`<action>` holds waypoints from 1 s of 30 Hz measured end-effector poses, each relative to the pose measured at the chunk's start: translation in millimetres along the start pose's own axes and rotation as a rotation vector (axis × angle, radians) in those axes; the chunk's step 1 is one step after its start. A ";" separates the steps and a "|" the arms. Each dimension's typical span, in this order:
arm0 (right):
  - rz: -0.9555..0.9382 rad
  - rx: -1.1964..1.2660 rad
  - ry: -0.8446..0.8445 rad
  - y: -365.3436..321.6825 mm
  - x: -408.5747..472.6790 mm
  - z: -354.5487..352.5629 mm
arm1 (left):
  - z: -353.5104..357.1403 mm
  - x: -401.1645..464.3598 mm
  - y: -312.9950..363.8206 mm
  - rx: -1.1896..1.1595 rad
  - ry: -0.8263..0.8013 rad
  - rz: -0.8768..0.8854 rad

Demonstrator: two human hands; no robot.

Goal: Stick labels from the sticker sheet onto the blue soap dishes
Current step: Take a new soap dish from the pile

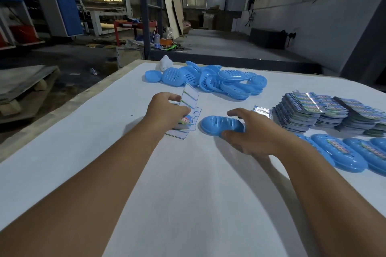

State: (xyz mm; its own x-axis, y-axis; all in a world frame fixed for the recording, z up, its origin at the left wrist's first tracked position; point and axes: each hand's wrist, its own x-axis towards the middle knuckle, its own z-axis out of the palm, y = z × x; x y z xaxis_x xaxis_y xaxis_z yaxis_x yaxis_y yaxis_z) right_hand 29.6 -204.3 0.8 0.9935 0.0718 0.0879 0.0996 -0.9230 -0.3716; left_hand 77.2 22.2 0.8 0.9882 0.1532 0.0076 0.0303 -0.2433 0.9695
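1. Table (188, 204): a white surface fills the lower view, with a workshop floor and windows behind it.
2. Pile of blue soap dishes (211, 79): slotted oval dishes lie heaped at the far middle of the table, several overlapping and tilted. A small white object (165, 63) stands just beside the pile's far left end.
3. Stacks of label sheets (325, 112): printed, glossy sheets are stacked in several piles at the right side of the table, well apart from the heap of dishes.
4. Labelled soap dishes (342, 154): a row of blue dishes lies at the near right edge, each carrying a colourful label on its top; the row runs out of view to the right.
5. Right hand (257, 133): it grips one blue soap dish (221, 124) at that dish's right end, thumb near and fingers on the far side, closed on it. The dish rests on the table at centre, slotted face up, with no label visible on it.
6. Left hand (167, 110): its fingers are pinched together on a sticker sheet (189, 97), whose upper part stands up and curls away from the table. A colourful label (186, 120) shows just under the fingers.
7. Used backing sheets (183, 130): pale, flat sheets lie fanned on the table beneath the left hand, just beside the held dish.
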 end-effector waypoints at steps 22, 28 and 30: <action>0.063 0.747 0.341 -14.4 10.0 -4.2 | 14.5 -24.4 16.8 -0.003 -0.200 0.185; 0.061 0.722 0.340 -15.1 9.0 -5.0 | 13.7 -25.4 17.6 0.003 -0.213 0.200; 0.060 0.708 0.339 -15.3 9.3 -5.0 | 13.5 -25.2 17.2 0.014 -0.219 0.204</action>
State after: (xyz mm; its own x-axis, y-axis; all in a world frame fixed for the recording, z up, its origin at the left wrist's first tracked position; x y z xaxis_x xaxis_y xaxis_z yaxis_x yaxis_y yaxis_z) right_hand 37.0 -191.4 11.9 0.9390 -0.1945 0.2838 0.1706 -0.4530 -0.8750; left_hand 54.8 1.2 13.9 0.9828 -0.1107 0.1476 -0.1721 -0.2613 0.9498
